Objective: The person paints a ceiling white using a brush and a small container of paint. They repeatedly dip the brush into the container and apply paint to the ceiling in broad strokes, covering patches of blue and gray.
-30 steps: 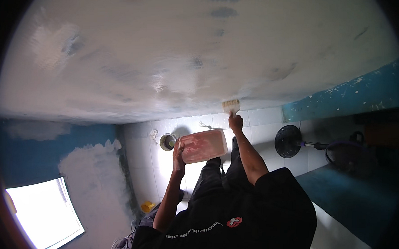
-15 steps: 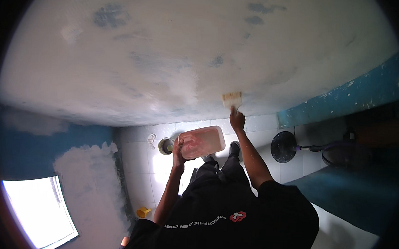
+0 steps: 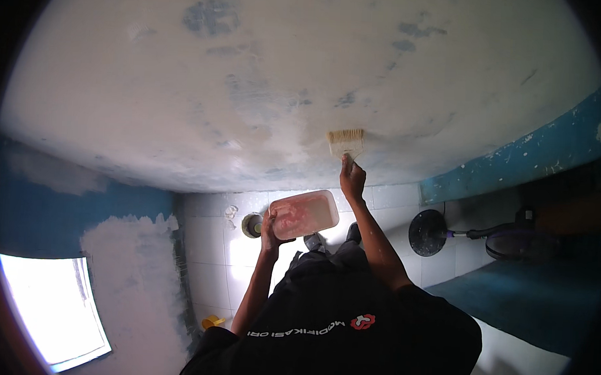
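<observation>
My right hand (image 3: 352, 180) grips the handle of a wide paintbrush (image 3: 346, 144). Its pale bristles point up and lie at the lower part of a whitish wall (image 3: 306, 67), where bluish-grey patches show through. With my left hand (image 3: 269, 234) I hold a shallow plastic tub (image 3: 304, 214) by its left end. The tub is pinkish, with reddish and whitish smears inside, and hangs in front of me above the floor. Part of the fingers is hidden beneath it.
On the white tiled floor (image 3: 207, 250) stand a small round container (image 3: 252, 225) and a yellow dipper (image 3: 213, 321). A standing fan (image 3: 427, 232) is at the right. Blue wall with white paint (image 3: 136, 261) and a bright window (image 3: 53, 314) are on the left.
The brush and my right hand have shifted slightly left and up along the wall. My left hand still holds the tub in nearly the same place. The view has tilted a little.
</observation>
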`<move>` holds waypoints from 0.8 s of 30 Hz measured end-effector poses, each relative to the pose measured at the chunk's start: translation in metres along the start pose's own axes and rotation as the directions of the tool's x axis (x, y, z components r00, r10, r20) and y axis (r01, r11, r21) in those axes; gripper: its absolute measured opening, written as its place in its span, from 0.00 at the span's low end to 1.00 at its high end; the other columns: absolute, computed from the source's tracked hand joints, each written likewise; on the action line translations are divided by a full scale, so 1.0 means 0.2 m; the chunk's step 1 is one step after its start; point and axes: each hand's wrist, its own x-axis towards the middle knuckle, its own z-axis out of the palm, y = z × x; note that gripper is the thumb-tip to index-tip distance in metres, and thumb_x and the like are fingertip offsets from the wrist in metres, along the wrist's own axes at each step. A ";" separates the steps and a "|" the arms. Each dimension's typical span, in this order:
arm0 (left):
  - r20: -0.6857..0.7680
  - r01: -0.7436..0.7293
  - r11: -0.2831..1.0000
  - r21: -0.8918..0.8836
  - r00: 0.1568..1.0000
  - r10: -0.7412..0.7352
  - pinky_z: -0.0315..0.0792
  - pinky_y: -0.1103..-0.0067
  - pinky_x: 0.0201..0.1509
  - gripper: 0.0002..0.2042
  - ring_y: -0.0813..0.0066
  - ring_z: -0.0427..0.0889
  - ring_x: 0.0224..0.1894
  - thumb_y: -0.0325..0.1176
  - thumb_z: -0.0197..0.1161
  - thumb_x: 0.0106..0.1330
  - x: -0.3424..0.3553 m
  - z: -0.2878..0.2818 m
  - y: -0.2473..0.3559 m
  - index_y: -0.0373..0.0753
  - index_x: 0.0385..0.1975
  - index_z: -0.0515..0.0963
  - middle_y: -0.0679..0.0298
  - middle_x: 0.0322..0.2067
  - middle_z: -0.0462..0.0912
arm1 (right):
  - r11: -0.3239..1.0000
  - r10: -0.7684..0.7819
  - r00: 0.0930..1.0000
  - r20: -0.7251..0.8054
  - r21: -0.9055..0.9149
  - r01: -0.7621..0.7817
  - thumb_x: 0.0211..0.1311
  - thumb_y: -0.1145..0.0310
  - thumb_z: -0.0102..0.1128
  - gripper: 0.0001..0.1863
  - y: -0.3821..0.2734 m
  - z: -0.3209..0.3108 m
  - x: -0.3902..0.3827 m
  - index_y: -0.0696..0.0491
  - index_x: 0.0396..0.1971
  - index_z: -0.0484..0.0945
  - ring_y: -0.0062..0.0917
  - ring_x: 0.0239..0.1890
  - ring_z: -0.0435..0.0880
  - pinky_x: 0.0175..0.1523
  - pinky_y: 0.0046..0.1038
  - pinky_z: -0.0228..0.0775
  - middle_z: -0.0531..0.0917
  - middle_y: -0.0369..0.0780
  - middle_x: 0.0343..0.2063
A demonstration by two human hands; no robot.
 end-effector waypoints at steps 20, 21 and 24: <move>-0.155 -0.069 0.997 -0.030 0.986 0.063 0.77 0.49 0.50 0.42 0.47 0.72 0.61 0.68 0.52 0.64 0.05 0.09 0.03 0.42 0.68 0.59 0.50 0.62 0.66 | 0.992 -0.087 0.996 0.010 -0.088 0.088 0.74 0.47 0.45 0.31 0.16 0.12 0.17 0.59 0.23 0.80 0.38 0.21 0.85 0.28 0.40 0.76 0.82 0.47 0.14; -0.175 -0.073 0.997 -0.013 0.982 0.069 0.76 0.49 0.51 0.42 0.47 0.70 0.63 0.68 0.52 0.64 0.04 0.12 0.07 0.43 0.69 0.58 0.49 0.63 0.65 | 0.996 -0.023 0.998 0.065 -0.082 0.029 0.74 0.46 0.45 0.32 0.25 0.18 0.17 0.59 0.23 0.81 0.39 0.23 0.86 0.30 0.40 0.77 0.82 0.47 0.16; -0.217 -0.086 0.996 -0.015 0.973 0.080 0.75 0.47 0.53 0.42 0.46 0.67 0.65 0.69 0.53 0.63 0.08 0.07 0.03 0.45 0.70 0.58 0.49 0.65 0.62 | 0.924 0.383 0.876 0.294 -0.148 -0.354 0.71 0.41 0.49 0.34 0.46 0.32 0.12 0.58 0.18 0.79 0.32 0.11 0.81 0.19 0.34 0.71 0.79 0.43 0.09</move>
